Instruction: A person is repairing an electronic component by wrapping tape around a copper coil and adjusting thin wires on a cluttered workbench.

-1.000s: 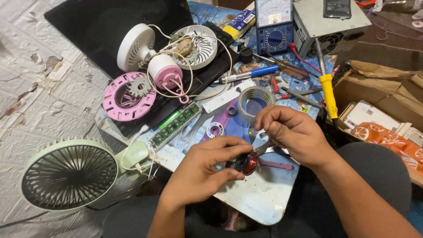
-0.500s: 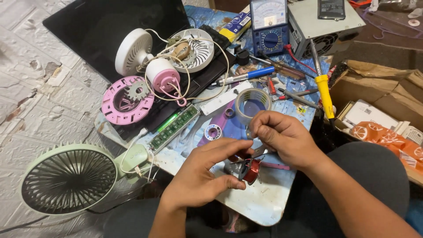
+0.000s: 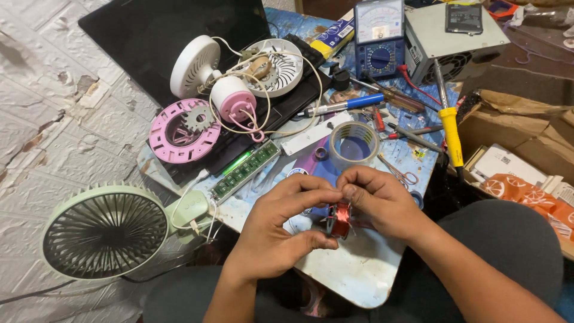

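Head view: my hands have come closer together above the desk.
Coil: small copper-wound motor coil, just below the tape roll.
Left hand: grasping the coil.
Right hand: fingertips now pinched at its top, likely on fine wire.

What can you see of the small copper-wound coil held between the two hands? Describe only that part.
The coil is a small round part wound with reddish copper wire, with dark metal showing at its edge. It stands on edge just above the pale board. The left hand holds it from below with the thumb and from above with the fingers, while the right hand pinches at its top. Fingers hide its far side.
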